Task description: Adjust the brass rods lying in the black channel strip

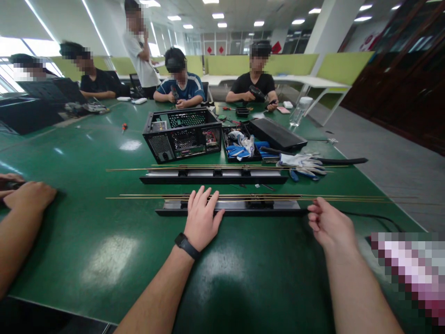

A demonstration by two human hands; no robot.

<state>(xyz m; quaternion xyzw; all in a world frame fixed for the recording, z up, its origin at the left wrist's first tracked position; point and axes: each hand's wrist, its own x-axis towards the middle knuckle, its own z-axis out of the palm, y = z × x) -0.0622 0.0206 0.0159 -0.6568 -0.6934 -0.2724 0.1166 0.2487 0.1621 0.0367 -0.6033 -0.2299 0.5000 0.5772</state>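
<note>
Left hand (201,225) spread, palm down, over long black-and-silver metallic rail (239,212); right hand (332,225) curled beside rail's right end, at thin brass-coloured rods (139,198), pinch unclear. Rods run along rail, past both hands. Second black-and-silver rail (213,180) parallel beyond.

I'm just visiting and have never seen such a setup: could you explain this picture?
There's no robot: these are a person's bare hands, filmed by a camera on their head. The left hand lies spread over thin golden rods and the nearer black rail; the right hand curls at the rods, perhaps pinching them. Beyond lies a second rail with more rods. Also on the green table are an open computer case and work gloves. The forearm at far left is another person's.
</note>
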